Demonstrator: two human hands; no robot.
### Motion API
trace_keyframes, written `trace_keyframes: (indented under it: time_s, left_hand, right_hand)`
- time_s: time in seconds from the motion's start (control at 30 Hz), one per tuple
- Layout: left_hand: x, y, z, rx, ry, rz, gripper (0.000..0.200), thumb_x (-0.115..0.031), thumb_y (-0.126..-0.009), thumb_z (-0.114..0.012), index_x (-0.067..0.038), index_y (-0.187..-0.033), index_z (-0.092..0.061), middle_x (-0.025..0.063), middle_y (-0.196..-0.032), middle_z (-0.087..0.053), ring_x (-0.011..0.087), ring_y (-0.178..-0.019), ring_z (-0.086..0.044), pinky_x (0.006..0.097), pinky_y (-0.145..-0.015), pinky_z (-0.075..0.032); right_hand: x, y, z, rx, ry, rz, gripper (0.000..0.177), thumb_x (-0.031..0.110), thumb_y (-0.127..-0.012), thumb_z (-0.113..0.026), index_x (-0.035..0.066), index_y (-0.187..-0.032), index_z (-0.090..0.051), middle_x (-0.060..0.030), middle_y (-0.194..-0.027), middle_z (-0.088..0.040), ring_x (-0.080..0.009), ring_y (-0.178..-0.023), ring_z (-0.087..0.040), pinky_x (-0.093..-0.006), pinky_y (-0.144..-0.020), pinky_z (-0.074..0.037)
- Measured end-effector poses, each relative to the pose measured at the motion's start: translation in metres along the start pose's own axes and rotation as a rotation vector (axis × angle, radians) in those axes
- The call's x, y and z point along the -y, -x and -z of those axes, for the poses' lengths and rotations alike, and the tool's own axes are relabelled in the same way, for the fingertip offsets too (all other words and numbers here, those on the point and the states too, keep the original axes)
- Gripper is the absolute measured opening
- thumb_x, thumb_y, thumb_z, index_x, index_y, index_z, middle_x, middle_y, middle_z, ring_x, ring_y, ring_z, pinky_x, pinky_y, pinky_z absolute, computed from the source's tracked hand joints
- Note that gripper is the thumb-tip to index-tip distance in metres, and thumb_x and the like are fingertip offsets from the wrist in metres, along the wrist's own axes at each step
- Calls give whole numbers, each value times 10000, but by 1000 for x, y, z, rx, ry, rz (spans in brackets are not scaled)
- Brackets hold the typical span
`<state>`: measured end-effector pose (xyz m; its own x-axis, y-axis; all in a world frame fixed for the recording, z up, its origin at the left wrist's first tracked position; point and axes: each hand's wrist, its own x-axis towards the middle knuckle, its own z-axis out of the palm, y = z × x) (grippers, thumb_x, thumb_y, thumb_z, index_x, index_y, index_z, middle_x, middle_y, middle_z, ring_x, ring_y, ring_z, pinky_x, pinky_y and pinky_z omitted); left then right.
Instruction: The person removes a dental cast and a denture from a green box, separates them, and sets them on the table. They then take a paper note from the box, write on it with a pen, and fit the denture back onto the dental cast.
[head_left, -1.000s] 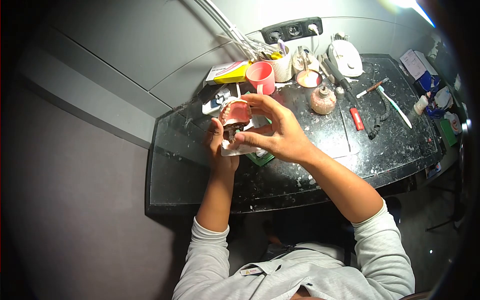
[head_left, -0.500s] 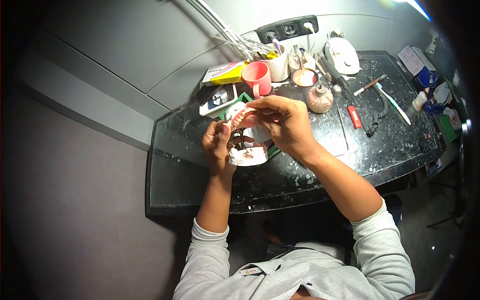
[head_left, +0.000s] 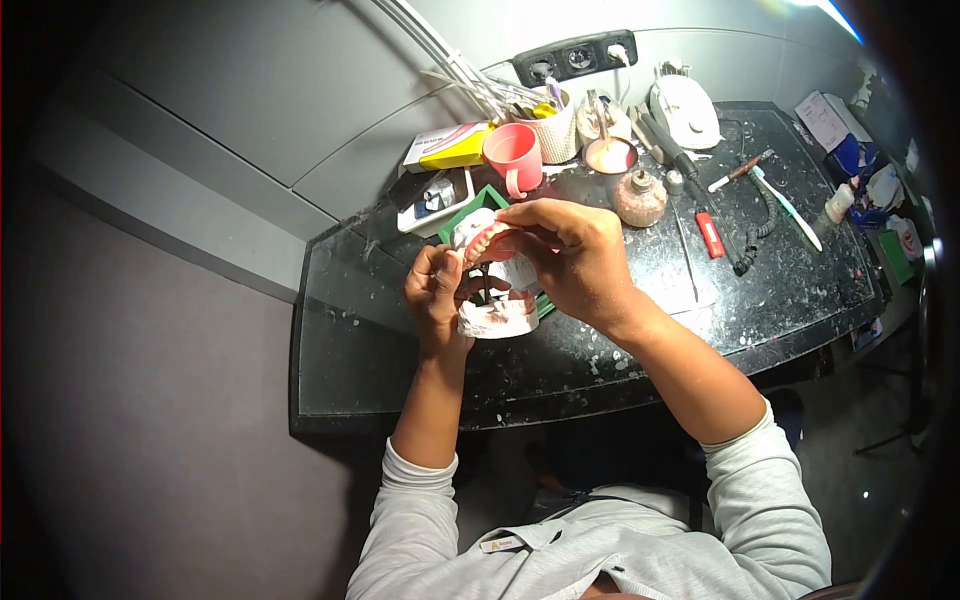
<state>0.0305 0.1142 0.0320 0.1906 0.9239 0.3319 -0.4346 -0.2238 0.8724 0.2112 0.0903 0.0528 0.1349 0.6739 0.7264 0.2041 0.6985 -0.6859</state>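
Note:
My left hand [head_left: 435,292] is closed around the left side of a dental articulator [head_left: 487,283], whose dark metal post shows between two plaster models. The white lower plaster model [head_left: 498,318] faces me below. Against the upper plaster model [head_left: 468,228] sits a pink denture [head_left: 484,244] with a row of cream teeth. The fingers of my right hand [head_left: 585,262] pinch the denture's right side, thumb below and index finger on top. Its far end is hidden behind those fingers. A green tray [head_left: 486,197] lies partly covered behind the articulator.
Behind my hands stand a pink mug [head_left: 513,150], a yellow-and-white box [head_left: 450,147] and a white tray [head_left: 435,215]. To the right are a glass jar [head_left: 640,200], a red-handled tool [head_left: 708,235], a toothbrush [head_left: 787,208] and a thin metal instrument [head_left: 685,255] on the black bench [head_left: 400,370].
The upper model and denture have tilted slightly, so more of the tooth row faces me. My right hand has shifted a little to the right and down, still on the denture.

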Motion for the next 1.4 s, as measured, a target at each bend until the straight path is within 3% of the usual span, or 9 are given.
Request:
trace_keyframes:
  time_s: [0.2,0.3,0.4,0.47,0.73,1.03,1.17,1.23,1.4]
  left_hand:
    - [-2,2,-4,-22,-6,-70,291,-247,-961,-664,24,-983,-559,149,-905,-664,218,-653,-691,371,-578,-630]
    - [-2,4,-3,-3,-135,-73,292,-303,-985,-620,-20,-949,-559,78,-885,-643,140,-764,-634,258,-705,-545]
    - [7,5,4,-78,-246,-325,320,-230,-920,-728,30,-976,-550,147,-1055,-630,155,-868,-646,325,-776,-561]
    - [6,9,-4,-109,-328,-541,354,-232,-899,-754,38,-977,-538,140,-1119,-594,143,-946,-600,312,-850,-508]
    - [13,12,-1,-163,-539,-777,414,-289,-896,-733,50,-1001,-521,138,-1092,-577,181,-946,-595,320,-852,-496]
    - [9,12,6,-98,-513,-752,449,-256,-836,-814,31,-999,-510,178,-1152,-540,229,-1032,-596,358,-884,-516]
    - [9,11,-1,-158,-565,-778,440,-312,-868,-735,27,-938,-464,155,-1081,-561,199,-930,-586,329,-809,-494]
    - [10,11,0,-162,-579,-786,451,-322,-870,-735,28,-942,-460,159,-1083,-559,200,-936,-585,330,-816,-495]
    - [9,11,6,-127,-545,-767,444,-290,-853,-773,27,-967,-485,169,-1114,-552,209,-974,-598,339,-853,-510]
  right_hand:
    - [5,-2,2,1,29,18,185,-106,-798,-689,-36,-970,-682,-150,-858,-714,-245,-776,-736,-309,-697,-579]
    - [6,-2,-2,24,-91,-44,232,-65,-829,-700,-50,-1057,-660,-165,-937,-723,-235,-856,-742,-310,-769,-594]
    - [6,0,-2,129,-410,-275,587,172,-847,-796,-82,-1305,-531,-208,-1222,-652,-249,-1119,-662,-355,-972,-537]
    - [3,1,-5,204,-542,-355,626,218,-839,-815,-85,-1305,-528,-200,-1229,-645,-254,-1141,-647,-362,-1001,-515]
    - [19,-2,-4,239,-631,-410,499,67,-862,-776,-83,-1281,-552,-157,-1193,-665,-211,-1120,-642,-352,-978,-532]
    - [21,-4,3,291,-613,-421,497,41,-855,-773,-101,-1279,-558,-158,-1187,-663,-207,-1114,-643,-346,-996,-524]
    - [26,-4,2,277,-612,-426,491,45,-854,-776,-105,-1270,-563,-156,-1179,-666,-206,-1109,-645,-348,-995,-525]
    - [25,-3,1,244,-565,-384,530,169,-844,-814,-93,-1248,-592,-159,-1161,-692,-206,-1099,-665,-346,-992,-528]
    - [19,-4,3,263,-581,-403,542,167,-834,-823,-95,-1250,-594,-167,-1151,-696,-201,-1089,-667,-347,-985,-529]
